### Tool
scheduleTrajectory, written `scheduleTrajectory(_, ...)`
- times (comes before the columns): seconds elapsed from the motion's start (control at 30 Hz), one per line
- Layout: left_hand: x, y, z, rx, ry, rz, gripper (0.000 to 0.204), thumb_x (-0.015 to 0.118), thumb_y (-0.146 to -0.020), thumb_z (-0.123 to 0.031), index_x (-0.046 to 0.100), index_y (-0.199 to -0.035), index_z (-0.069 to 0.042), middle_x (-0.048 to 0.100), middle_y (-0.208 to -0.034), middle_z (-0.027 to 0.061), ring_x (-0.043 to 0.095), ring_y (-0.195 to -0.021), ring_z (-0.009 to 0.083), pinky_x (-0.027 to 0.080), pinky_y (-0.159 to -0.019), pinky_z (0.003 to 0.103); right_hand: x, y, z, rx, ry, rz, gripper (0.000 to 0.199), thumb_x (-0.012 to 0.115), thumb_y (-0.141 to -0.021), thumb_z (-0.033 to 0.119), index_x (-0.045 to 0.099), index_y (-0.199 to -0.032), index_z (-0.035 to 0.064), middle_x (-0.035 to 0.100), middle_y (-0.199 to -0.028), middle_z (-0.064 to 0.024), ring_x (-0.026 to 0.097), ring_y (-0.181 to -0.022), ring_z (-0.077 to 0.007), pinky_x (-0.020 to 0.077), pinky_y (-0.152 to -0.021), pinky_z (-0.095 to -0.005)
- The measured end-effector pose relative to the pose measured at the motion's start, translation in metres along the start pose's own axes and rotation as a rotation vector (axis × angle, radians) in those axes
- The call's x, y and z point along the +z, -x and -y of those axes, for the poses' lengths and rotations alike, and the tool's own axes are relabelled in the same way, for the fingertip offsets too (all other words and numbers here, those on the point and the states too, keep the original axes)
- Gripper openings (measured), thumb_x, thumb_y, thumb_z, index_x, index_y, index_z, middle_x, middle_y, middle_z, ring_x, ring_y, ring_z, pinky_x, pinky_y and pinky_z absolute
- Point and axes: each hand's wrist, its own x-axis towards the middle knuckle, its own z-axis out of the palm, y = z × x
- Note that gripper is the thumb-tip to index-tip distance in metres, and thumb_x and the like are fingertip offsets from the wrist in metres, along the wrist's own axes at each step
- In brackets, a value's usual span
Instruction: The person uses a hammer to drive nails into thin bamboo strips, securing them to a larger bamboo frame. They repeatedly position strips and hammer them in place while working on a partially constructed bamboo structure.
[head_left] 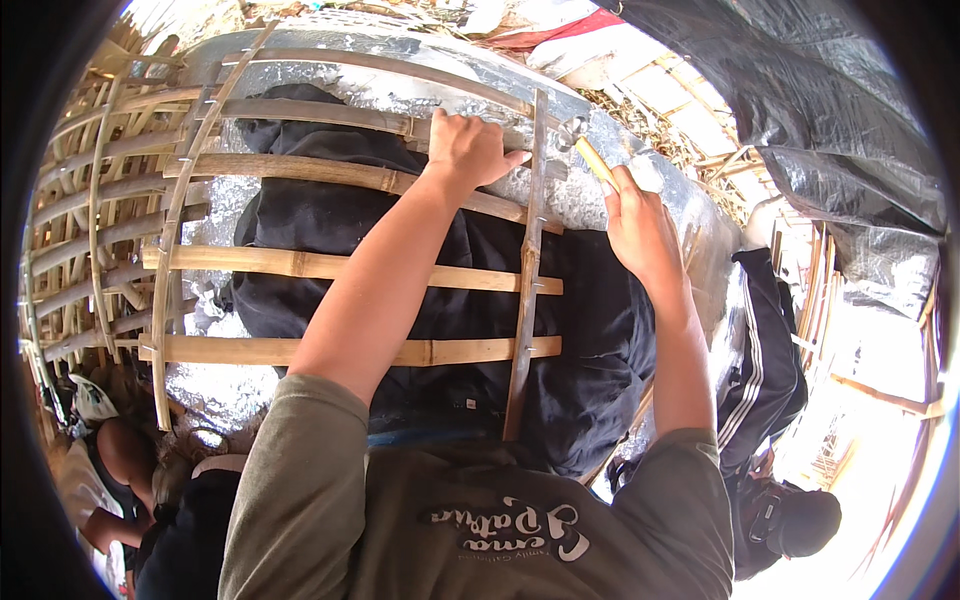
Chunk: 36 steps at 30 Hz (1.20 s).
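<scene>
A lattice of split bamboo lies in front of me, with several crosswise slats, such as the pale bamboo slat (300, 262), fixed to upright strips like the right bamboo strip (530, 250). My left hand (465, 150) is closed over a bamboo slat near the far side, its thumb pointing toward the right strip. In my right hand (638, 225) is a hammer (594, 160) with a yellowish wooden handle. The metal head is just right of that strip's upper end. Small bright fasteners show along the strips. Black cloth (390, 225) covers my legs beneath the lattice.
More bamboo latticework (110, 200) stands at the left. One person (125, 470) sits low at the left; another, wearing a dark cap (808, 523), is at the lower right beside striped dark clothing (755, 350). Black plastic sheeting (800, 90) hangs at the upper right.
</scene>
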Motion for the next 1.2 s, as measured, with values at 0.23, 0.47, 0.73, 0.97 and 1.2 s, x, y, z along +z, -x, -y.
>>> scheduleTrajectory(0.23, 0.003, 0.002, 0.002, -0.009, -0.004, -0.021, 0.057, 0.053, -0.09, -0.067, 0.077, -0.098, -0.016, 0.075, -0.094, 0.0071, 0.07, -0.095, 0.0247, 0.038, -0.101, 0.049, -0.003, -0.001, 0.014, -0.015, 0.053, 0.007, 0.023, 0.053, -0.098, 0.018, 0.052, -0.118, 0.0074, 0.067, -0.077, -0.0271, 0.066, -0.078, -0.0502, 0.0528, -0.069, -0.0585)
scheduleTrajectory(0.47, -0.006, 0.001, 0.0, -0.013, 0.005, 0.077, 0.058, 0.054, -0.09, -0.067, 0.076, -0.103, -0.015, 0.075, -0.098, 0.0089, 0.07, -0.098, 0.0255, 0.039, -0.101, 0.05, -0.002, -0.005, 0.023, 0.014, 0.078, 0.027, 0.021, 0.051, -0.099, 0.02, 0.052, -0.116, 0.0082, 0.067, -0.077, -0.0279, 0.067, -0.078, -0.0504, 0.0538, -0.071, -0.0586)
scheduleTrajectory(0.73, 0.004, 0.0, 0.0, -0.013, -0.029, -0.025, 0.06, 0.054, -0.089, -0.069, 0.077, -0.096, -0.014, 0.075, -0.093, 0.0086, 0.07, -0.095, 0.0249, 0.04, -0.1, 0.048, 0.012, -0.003, 0.012, 0.03, 0.112, 0.064, 0.02, 0.05, -0.099, 0.021, 0.052, -0.113, 0.0064, 0.066, -0.076, -0.0297, 0.067, -0.078, -0.0515, 0.0541, -0.07, -0.0596)
scheduleTrajectory(0.97, -0.002, 0.0, 0.001, 0.019, 0.004, 0.029, 0.066, 0.052, -0.089, -0.069, 0.076, -0.098, -0.009, 0.075, -0.092, 0.0133, 0.072, -0.093, 0.0304, 0.044, -0.097, 0.049, 0.011, -0.006, 0.012, 0.023, 0.085, 0.048, 0.019, 0.05, -0.099, 0.02, 0.052, -0.112, 0.0056, 0.066, -0.076, -0.0299, 0.066, -0.077, -0.0522, 0.054, -0.069, -0.0596)
scheduleTrajectory(1.2, 0.004, 0.0, 0.004, 0.032, 0.022, -0.055, 0.063, 0.054, -0.089, -0.069, 0.077, -0.089, -0.01, 0.075, -0.085, 0.0128, 0.072, -0.086, 0.0302, 0.045, -0.093, 0.049, 0.019, -0.003, 0.02, 0.075, 0.052, -0.014, 0.021, 0.05, -0.099, 0.019, 0.049, -0.115, 0.0038, 0.067, -0.078, -0.0301, 0.068, -0.076, -0.0509, 0.0543, -0.069, -0.0595)
